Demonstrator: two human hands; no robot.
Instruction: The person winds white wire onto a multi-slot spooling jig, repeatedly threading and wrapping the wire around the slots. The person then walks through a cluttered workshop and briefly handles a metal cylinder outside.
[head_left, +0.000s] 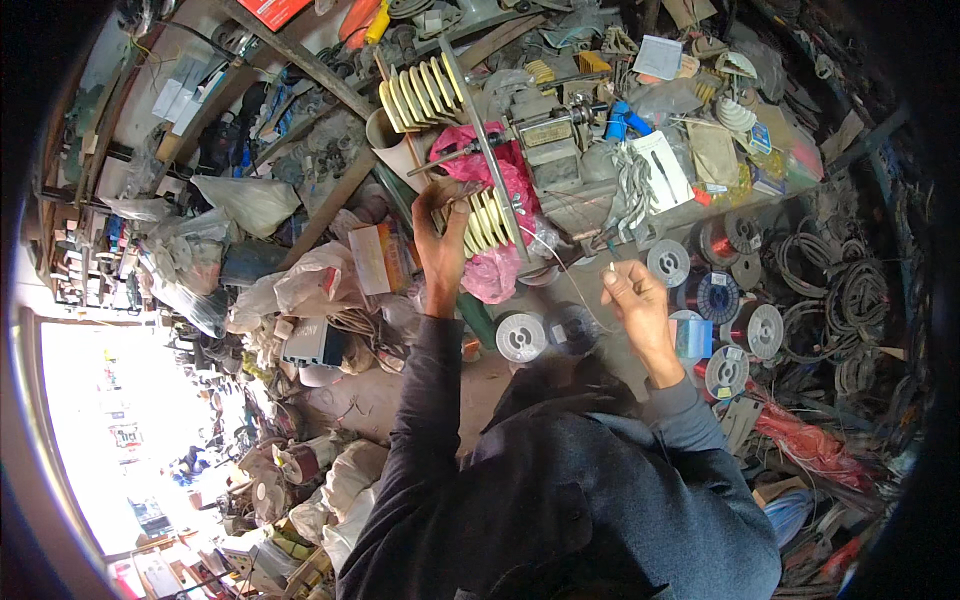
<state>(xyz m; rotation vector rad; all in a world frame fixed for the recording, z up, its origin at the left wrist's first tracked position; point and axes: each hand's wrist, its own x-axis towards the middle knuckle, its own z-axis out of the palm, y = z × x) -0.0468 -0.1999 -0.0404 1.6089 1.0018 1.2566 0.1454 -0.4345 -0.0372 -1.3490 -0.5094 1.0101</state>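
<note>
My left hand (444, 229) is at the lower group of cream coil formers (487, 220), thumb against their left side; its fingertips are partly hidden. These formers and an upper group of cream coil formers (420, 94) sit along a long metal bar (484, 139) in front of a metal winding machine (547, 135). A threaded rod (442, 161) sticks out to the left between the two groups. My right hand (636, 292) pinches a small pale piece (611, 266) between thumb and finger. A thin wire with a white sleeve (541, 238) runs from the lower formers down towards my right hand.
Pink plastic bags (491, 274) lie behind and below the formers. Wire spools (521, 337) stand on the floor, several more at the right. A workbench edge (690, 214) carries papers, a bundle of grey strips (634, 187) and parts. A cardboard box (375, 259) is left of my left hand.
</note>
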